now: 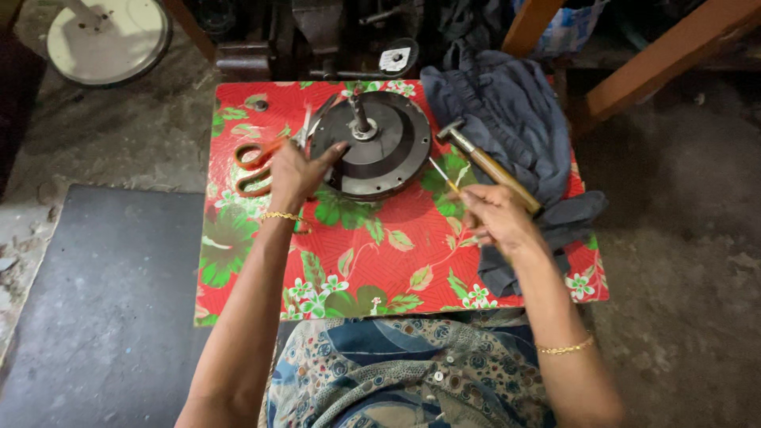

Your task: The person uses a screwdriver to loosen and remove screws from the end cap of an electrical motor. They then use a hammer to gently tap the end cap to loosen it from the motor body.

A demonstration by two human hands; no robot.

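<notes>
Patterned garment [412, 372] nearest. L hand [295, 174] spread flat, steadying dark round motor housing [371, 143] on far half of floral cloth [380, 254]. R hand [495, 218] pinches thin screwdriver [441, 174] by housing's right rim; keep disc pinned, tip low. Hammer [487, 166] rests right.

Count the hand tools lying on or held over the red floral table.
3: orange-handled scissors left of the round motor housing, a hammer on the grey cloth, a thin screwdriver in the right hand. Others may be hidden.
</notes>
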